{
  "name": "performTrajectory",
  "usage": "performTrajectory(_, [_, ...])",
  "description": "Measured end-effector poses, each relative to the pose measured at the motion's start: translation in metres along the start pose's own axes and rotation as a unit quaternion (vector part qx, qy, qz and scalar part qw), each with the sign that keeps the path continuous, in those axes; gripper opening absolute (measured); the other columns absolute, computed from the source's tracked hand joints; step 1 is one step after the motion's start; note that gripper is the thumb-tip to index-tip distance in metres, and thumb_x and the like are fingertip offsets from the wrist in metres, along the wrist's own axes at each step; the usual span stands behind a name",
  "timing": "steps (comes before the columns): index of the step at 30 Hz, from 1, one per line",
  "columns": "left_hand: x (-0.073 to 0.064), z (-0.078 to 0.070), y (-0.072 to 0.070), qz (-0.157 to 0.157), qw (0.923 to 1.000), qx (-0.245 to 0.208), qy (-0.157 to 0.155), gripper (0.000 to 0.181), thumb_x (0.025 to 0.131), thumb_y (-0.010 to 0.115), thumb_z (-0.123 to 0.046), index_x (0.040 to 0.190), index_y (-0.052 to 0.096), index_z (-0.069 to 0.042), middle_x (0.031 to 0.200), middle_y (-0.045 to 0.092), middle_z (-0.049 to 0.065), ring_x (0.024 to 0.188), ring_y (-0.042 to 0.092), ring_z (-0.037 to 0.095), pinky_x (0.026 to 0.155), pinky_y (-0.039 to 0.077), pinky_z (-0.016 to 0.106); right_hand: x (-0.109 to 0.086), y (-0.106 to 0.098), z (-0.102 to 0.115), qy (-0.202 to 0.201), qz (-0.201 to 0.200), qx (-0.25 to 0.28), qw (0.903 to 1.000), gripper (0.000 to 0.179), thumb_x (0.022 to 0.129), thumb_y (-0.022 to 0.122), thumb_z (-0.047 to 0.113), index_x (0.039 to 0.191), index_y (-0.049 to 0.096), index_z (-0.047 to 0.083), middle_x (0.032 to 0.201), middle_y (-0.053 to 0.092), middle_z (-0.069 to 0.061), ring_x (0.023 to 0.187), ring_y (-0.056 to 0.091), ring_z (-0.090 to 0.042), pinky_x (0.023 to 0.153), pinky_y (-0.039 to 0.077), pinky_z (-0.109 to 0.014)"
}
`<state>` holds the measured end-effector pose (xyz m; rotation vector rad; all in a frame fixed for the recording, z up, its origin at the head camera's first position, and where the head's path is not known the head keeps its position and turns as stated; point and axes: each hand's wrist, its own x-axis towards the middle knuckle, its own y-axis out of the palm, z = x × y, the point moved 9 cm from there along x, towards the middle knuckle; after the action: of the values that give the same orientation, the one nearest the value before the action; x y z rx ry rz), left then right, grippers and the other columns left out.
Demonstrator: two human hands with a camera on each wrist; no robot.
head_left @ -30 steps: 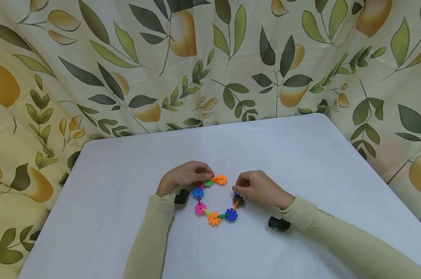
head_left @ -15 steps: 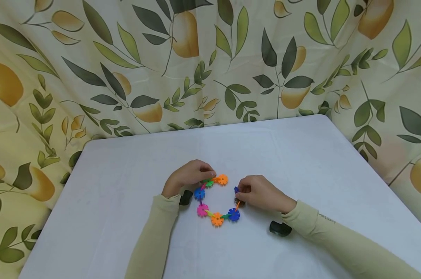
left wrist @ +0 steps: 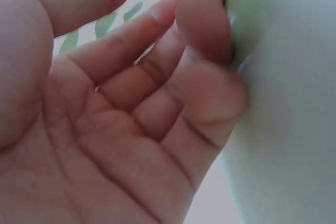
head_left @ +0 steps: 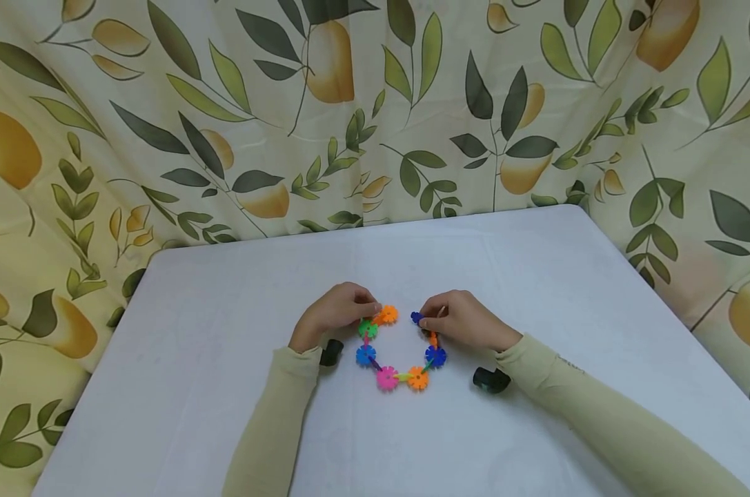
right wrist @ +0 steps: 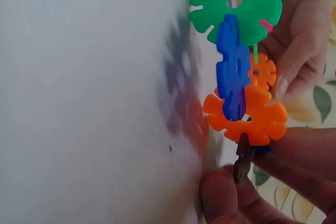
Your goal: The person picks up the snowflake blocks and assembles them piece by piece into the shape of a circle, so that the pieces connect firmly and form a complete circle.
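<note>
Notched snowflake-shaped plastic discs are slotted together into a chain, bent into an almost closed ring in the head view. My left hand [head_left: 337, 308] pinches the chain near its end orange disc [head_left: 388, 315], just above a green disc [head_left: 368, 329]. Opposite, my right hand [head_left: 470, 321] holds the other end, where a dark blue disc [head_left: 417, 317] pokes out from the fingertips. A small gap separates the two ends. In the right wrist view, a brown disc [right wrist: 242, 163] sits between the right fingers, joined to an orange disc [right wrist: 262, 116]. The left palm faces its wrist camera.
The chain's lower curve, with a pink disc [head_left: 387, 378] and another orange disc [head_left: 418, 378], lies toward me. A white-covered table [head_left: 225, 414] lies beneath everything. Behind it hangs a leaf-and-fruit patterned curtain [head_left: 412, 103]. Black wrist cameras [head_left: 491, 379] sit below the wrists.
The right hand has moved away from me, bringing its dark blue end level with the orange end. The lower curve has shifted right and slightly farther from me. The left hand has barely moved.
</note>
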<state>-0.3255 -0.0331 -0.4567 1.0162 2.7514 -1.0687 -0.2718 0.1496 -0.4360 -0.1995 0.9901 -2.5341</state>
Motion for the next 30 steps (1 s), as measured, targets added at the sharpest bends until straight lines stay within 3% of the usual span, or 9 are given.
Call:
performTrajectory(5, [0.000, -0.003, 0.002, -0.011, 0.9999, 0.008, -0.010, 0.026, 0.106, 0.068, -0.021, 0.112, 0.080, 0.000, 0.094, 0.073, 0.003, 0.086, 0.059, 0.019, 0.077, 0.050, 0.029, 0.011, -0.001, -0.005, 0.018, 0.028, 0.009, 0.9994, 0.009, 0.099, 0.075, 0.008, 0.105, 0.082, 0.006, 0.089, 0.073, 0.002, 0.080, 0.061, -0.019, 0.073, 0.053, -0.035])
performTrajectory(14, [0.003, -0.003, 0.003, -0.019, 0.9997, -0.005, -0.015, 0.020, 0.106, 0.068, -0.017, 0.103, 0.080, -0.001, 0.091, 0.073, 0.002, 0.087, 0.060, 0.020, 0.084, 0.051, 0.032, 0.024, 0.001, 0.004, -0.010, 0.051, 0.013, 0.9986, 0.010, 0.098, 0.075, 0.006, 0.106, 0.082, 0.004, 0.090, 0.075, 0.002, 0.080, 0.064, -0.018, 0.074, 0.056, -0.034])
performTrajectory(21, [0.005, 0.000, 0.003, -0.015, 0.9992, -0.028, -0.025, 0.021, 0.106, 0.068, -0.018, 0.103, 0.079, -0.001, 0.092, 0.074, 0.003, 0.088, 0.060, 0.021, 0.086, 0.051, 0.034, 0.028, 0.002, 0.010, -0.026, 0.045, 0.003, 0.9987, 0.009, 0.097, 0.077, 0.004, 0.104, 0.082, 0.004, 0.097, 0.077, -0.001, 0.085, 0.066, -0.017, 0.080, 0.058, -0.035])
performTrajectory(30, [0.007, 0.001, 0.003, -0.016, 0.9994, -0.028, -0.009, 0.021, 0.106, 0.068, -0.016, 0.101, 0.079, 0.000, 0.090, 0.073, 0.002, 0.085, 0.059, 0.018, 0.080, 0.049, 0.030, 0.030, 0.006, 0.016, -0.057, 0.027, -0.021, 0.9978, 0.009, 0.096, 0.076, -0.001, 0.102, 0.082, 0.003, 0.098, 0.078, -0.003, 0.085, 0.068, -0.015, 0.080, 0.059, -0.035])
